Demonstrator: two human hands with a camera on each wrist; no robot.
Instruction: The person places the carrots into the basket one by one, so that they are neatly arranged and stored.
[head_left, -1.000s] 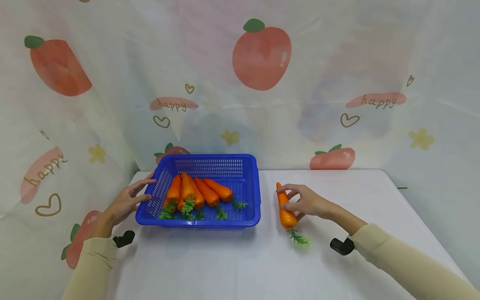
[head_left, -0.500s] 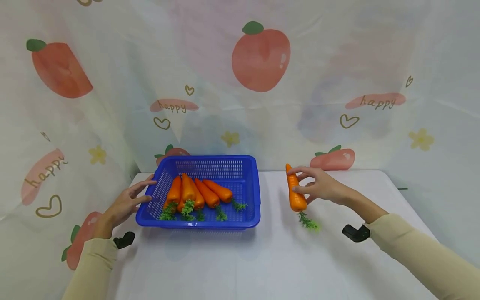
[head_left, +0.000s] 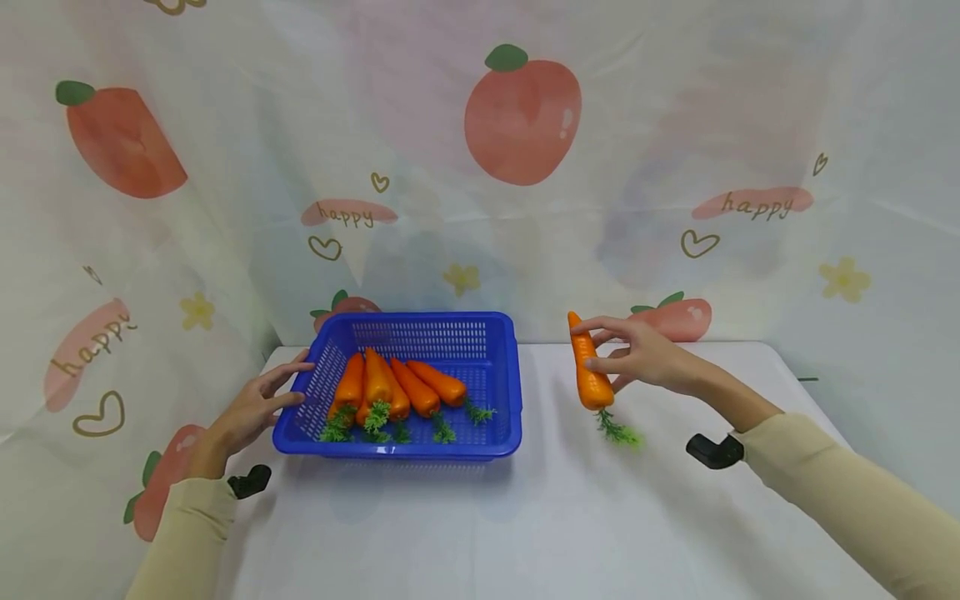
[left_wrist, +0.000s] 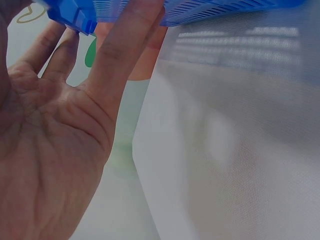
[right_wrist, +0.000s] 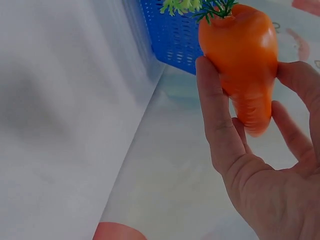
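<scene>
Between the thumb and fingers of my right hand (head_left: 651, 357) is an orange carrot (head_left: 589, 367) with a green leafy top. It is raised above the table, narrow tip away from me and leaves toward me. The right wrist view shows the fingers spread along both sides of the carrot (right_wrist: 242, 50). At the left, my left hand (head_left: 251, 406) touches the side of a blue plastic basket (head_left: 504, 392) with extended fingers and thumb. Several more carrots (head_left: 412, 387) lie together inside the basket, leaves toward its near side. The left wrist view catches the basket's edge (left_wrist: 210, 12) above the hand.
A white-covered table (head_left: 420, 525) carries the basket on its left half. Behind it hangs a pale cloth backdrop (head_left: 637, 108) printed with fruit, hearts and words, which also runs along the left side.
My right hand has lifted the carrot off the table, away from me and slightly to the right. The left hand and the basket have kept their places.
</scene>
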